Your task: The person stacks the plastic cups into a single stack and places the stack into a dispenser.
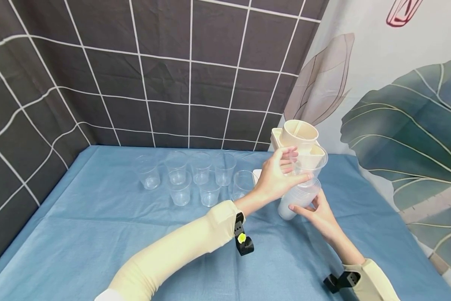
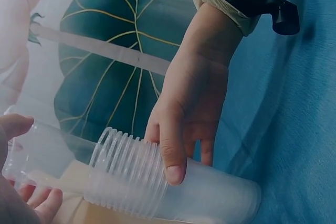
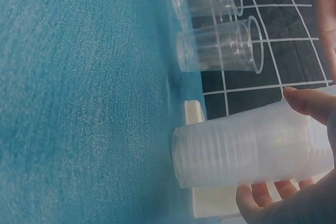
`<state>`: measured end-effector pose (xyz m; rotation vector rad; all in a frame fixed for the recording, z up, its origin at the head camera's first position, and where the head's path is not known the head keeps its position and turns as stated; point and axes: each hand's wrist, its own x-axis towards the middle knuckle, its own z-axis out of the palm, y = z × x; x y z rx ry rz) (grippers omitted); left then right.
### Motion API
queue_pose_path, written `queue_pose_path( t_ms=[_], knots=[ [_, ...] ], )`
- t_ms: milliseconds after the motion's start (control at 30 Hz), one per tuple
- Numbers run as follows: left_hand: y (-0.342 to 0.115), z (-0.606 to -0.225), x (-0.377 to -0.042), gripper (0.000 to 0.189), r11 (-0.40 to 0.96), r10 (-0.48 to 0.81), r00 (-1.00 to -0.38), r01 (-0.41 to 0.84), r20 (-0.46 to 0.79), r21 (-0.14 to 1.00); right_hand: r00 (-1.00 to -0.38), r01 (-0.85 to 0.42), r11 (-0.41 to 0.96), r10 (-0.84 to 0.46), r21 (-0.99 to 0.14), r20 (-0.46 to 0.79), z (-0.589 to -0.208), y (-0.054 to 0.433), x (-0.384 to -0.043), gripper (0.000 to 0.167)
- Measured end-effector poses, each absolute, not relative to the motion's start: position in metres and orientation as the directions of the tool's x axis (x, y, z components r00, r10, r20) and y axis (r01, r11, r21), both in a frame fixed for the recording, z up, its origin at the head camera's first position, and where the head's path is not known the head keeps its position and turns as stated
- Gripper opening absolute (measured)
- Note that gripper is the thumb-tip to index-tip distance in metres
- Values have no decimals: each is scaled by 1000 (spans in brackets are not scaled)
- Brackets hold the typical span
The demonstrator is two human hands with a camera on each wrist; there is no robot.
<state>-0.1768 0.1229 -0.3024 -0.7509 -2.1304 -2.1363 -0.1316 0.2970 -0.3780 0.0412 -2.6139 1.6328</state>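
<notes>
A stack of clear plastic cups (image 1: 297,200) leans over the blue cloth, gripped from the side by my right hand (image 1: 320,216). In the left wrist view the right thumb (image 2: 173,156) lies along the stack just below its ribbed rims (image 2: 126,174). My left hand (image 1: 275,177) holds one clear plastic cup (image 1: 312,162) at the stack's mouth, thumb on one side and fingers on the other. That cup stands mostly out of the stack; whether its base is still inside, I cannot tell. The right wrist view shows the stack's lower end (image 3: 215,153) close to the cloth.
Several clear cups (image 1: 180,193) stand upright in two rows left of my hands. Behind the stack is a cream-coloured dispenser-like object (image 1: 299,130) with a round open top. The blue cloth (image 1: 97,234) covers the table; a dark grid-patterned curtain (image 1: 165,79) hangs behind it.
</notes>
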Motion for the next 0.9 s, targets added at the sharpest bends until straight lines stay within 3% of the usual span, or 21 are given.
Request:
queue_pose_path(
  t_ms=[900],
  knots=[
    [128, -313, -182, 69, 93, 351, -895, 327, 276, 940, -999, -30, 442, 18, -897, 42, -378, 297, -132, 86]
  ],
)
